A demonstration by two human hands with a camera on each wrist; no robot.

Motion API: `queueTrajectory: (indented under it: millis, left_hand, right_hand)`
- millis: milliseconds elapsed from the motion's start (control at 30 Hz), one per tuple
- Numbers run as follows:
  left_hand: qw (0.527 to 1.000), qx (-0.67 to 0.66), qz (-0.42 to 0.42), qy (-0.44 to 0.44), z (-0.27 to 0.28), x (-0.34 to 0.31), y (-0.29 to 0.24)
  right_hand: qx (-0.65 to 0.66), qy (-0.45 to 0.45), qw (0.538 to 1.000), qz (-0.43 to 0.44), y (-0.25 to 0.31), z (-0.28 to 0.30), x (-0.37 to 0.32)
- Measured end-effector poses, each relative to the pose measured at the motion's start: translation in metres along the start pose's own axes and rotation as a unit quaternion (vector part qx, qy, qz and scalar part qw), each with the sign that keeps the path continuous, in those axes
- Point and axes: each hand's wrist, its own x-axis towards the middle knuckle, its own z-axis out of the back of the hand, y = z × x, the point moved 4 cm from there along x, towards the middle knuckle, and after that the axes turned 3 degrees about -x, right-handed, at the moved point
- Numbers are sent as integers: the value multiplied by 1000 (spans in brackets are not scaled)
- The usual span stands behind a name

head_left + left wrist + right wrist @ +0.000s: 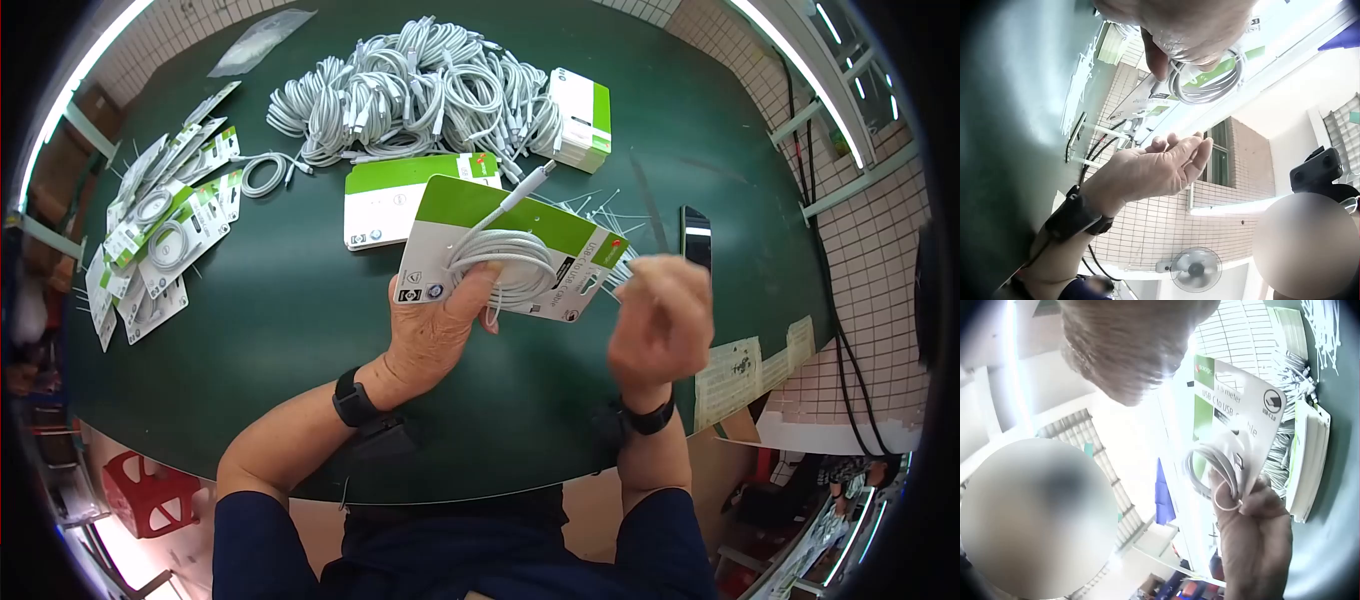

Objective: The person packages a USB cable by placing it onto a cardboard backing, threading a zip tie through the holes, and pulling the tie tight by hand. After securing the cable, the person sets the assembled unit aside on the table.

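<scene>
A white and green card [590, 240] is held tilted over the table by my left hand [430, 335]. The thumb presses a coiled white cable [520, 262] against the card's face, and one plug sticks up past the upper edge. In the right wrist view, a thin white loop [1225, 507] hangs from the coil beside the left thumb. My right hand [660, 320] is raised just right of the card, apart from it. The left wrist view shows that hand's [1147, 175] fingers loosely bent, with nothing visible in them.
A heap of coiled white cables [420, 95] lies at the back, beside a stack of cards [580, 110]. More cards [370, 205] and loose white ties [605, 215] are behind the held card. Packed cards [165, 215] spread at left; a phone [696, 238] lies at right.
</scene>
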Motion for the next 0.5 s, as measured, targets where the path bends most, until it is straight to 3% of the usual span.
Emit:
queueTrajectory:
  millis: [33,67,133,167,200,233,267,367,500]
  left_hand:
    - [1000,-6,5,11,-3,-2,-3]
    - [1000,-11,11,24,-5,-3,-6]
    - [998,21,26,54,-4,-5,-8]
    - [998,11,23,51,-9,-8,-5]
    - [999,0,20,47,-12,-12,-2]
    - [999,-4,16,45,-13,-13,-2]
    - [998,3,28,54,-14,-15,1]
    - [996,51,13,66,-10,-19,5]
    - [997,37,17,62,-7,-23,10]
  right_hand:
    - [19,-72,993,-92,-12,7,3]
    - [11,-74,992,-100,-21,10,6]
    - [161,-45,902,-398,-64,-3,-18]
    - [153,-54,899,-407,-71,-3,-22]
    - [336,53,806,-484,-78,-21,-34]
    - [507,149,666,-527,-72,-36,-48]
    - [509,134,664,-531,-68,-33,-59]
    - [668,131,474,-558,-45,-31,-88]
    - [687,159,502,-501,-40,-28,-92]
